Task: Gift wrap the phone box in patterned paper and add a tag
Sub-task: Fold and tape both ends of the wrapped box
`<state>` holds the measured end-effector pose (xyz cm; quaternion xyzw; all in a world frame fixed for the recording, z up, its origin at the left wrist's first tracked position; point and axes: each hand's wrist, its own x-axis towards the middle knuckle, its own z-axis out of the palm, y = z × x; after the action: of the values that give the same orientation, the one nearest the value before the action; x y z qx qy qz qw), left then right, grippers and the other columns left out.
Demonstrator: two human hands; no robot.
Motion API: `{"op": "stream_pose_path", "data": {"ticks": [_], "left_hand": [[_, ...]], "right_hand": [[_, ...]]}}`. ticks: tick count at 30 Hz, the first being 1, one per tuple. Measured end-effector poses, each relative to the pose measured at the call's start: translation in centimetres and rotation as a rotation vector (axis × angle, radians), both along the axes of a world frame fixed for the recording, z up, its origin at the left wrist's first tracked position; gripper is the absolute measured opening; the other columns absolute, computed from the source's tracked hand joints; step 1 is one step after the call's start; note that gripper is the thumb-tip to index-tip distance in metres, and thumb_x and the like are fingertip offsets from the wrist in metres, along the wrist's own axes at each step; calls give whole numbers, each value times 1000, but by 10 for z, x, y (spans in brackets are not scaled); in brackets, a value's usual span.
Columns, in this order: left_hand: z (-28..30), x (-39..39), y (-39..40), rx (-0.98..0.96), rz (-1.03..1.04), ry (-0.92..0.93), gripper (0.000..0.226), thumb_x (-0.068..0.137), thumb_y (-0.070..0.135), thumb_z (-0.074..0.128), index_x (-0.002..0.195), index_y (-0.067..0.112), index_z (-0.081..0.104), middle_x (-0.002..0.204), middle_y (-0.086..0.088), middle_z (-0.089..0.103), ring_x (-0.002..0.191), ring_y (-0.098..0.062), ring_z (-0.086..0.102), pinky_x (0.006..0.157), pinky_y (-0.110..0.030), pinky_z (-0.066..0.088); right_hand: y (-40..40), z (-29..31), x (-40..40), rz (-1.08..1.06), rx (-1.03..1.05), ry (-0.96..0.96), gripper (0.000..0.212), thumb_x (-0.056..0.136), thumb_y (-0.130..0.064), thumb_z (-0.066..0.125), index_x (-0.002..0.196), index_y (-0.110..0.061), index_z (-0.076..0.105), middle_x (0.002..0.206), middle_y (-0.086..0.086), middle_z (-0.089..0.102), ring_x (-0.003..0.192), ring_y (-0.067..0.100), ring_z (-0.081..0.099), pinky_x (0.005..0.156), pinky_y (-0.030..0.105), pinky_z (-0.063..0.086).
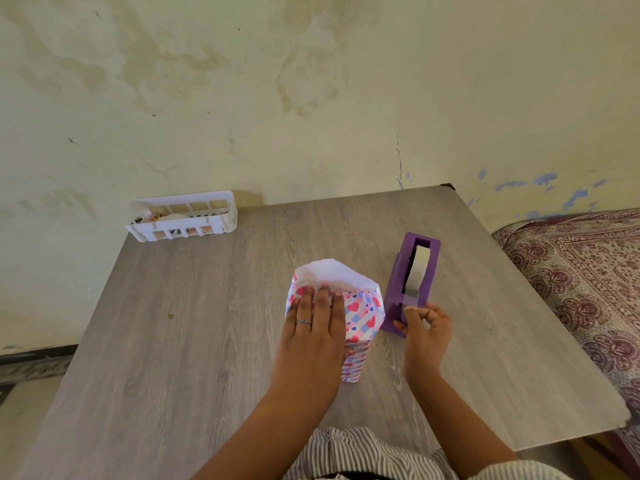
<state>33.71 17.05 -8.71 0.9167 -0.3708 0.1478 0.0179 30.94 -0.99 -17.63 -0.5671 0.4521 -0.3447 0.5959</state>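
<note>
Heart-patterned paper (360,317) in pink, red and blue already sheathes the phone box (353,358), which lies on the grey wood-grain worktop (173,323) just left of the purple tape dispenser (414,282). The far end of the wrap is not closed; its white inner side stands up as a loose flap. The left hand (313,327) rests flat on top of the box, fingers (323,299) straight and together, pressing the fold down. The right hand (427,327) sits at the dispenser's near end, fingers curled and seemingly pinching at the tape end, though the tape strip itself is too faint to make out. The box should feel light and rigid, with firm edges to press against, while the thin paper looks slick and quick to crease or spring open. Best held by flat pressure over the seam, not by the loose flap. A white slotted basket (183,220) stands well beyond the dispenser, to its left.
</note>
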Motion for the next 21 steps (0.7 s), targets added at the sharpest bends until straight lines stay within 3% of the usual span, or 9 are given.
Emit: {"op": "stream_pose_path", "data": {"ticks": [3, 7, 14, 18, 21], "left_hand": [[0, 0, 0, 3, 1, 1, 106, 45, 50, 88, 126, 2, 41, 121, -23, 61, 107, -42, 61, 85, -50, 48], [0, 0, -2, 10, 4, 10, 105, 45, 48, 88, 126, 1, 41, 121, -24, 61, 107, -43, 61, 86, -51, 48], [1, 0, -3, 21, 9, 11, 107, 41, 47, 90, 125, 1, 42, 119, -24, 61, 106, -43, 61, 86, -52, 47], [2, 0, -4, 34, 18, 21, 106, 42, 47, 90, 125, 1, 41, 119, -24, 61, 106, -42, 61, 86, -51, 48], [2, 0, -4, 38, 21, 15, 104, 43, 44, 91, 125, 0, 43, 119, -24, 61, 105, -43, 61, 86, -52, 48]], "right_hand": [[0, 2, -5, 4, -4, -33, 16, 85, -7, 66, 74, -17, 61, 124, 11, 50, 101, 29, 62, 68, 19, 56], [-2, -5, -9, 40, -14, -47, 7, 84, -2, 66, 77, -3, 63, 126, 8, 48, 93, 19, 63, 74, 29, 56], [2, -25, -8, 35, -90, 48, 9, 81, -11, 71, 75, -11, 65, 124, -5, 47, 112, 20, 55, 92, 46, 53], [4, -25, -5, -15, 29, 35, 9, 80, -12, 73, 72, -12, 68, 123, 0, 54, 110, 19, 58, 91, 46, 53], [6, -20, 0, -72, 164, -8, 24, 79, -8, 73, 60, -20, 63, 114, 7, 63, 104, 24, 63, 90, 48, 53]]}}
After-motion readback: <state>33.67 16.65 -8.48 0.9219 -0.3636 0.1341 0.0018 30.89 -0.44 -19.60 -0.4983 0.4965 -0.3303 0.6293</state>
